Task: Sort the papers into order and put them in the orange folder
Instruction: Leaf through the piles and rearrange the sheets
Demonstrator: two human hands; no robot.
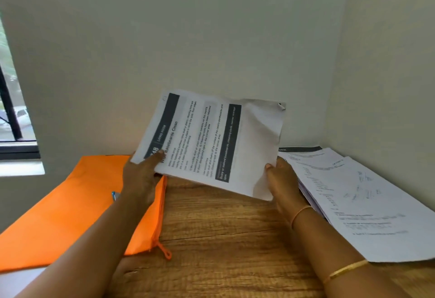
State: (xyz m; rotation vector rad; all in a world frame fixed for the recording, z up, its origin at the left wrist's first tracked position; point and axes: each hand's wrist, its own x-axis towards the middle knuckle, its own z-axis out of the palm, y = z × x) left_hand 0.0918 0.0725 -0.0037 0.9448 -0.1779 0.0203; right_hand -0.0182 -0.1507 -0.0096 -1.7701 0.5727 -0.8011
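I hold a thin bundle of printed papers (211, 139) up off the wooden table, tilted, its top sheet showing black bands and rotated text. My left hand (143, 175) grips the bundle's lower left corner, thumb on top. Along the lower right edge, my right hand (280, 182) pinches the sheets. The orange folder (70, 208) lies flat on the table to the left, under my left forearm, its zipper edge facing the middle and a zip pull hanging at the near end. A second stack of papers (362, 201) lies on the table to the right.
The wooden table (223, 238) sits in a corner, with walls behind and to the right. A window is at the far left. A small blue object (114, 195) pokes out on the folder beside my left wrist.
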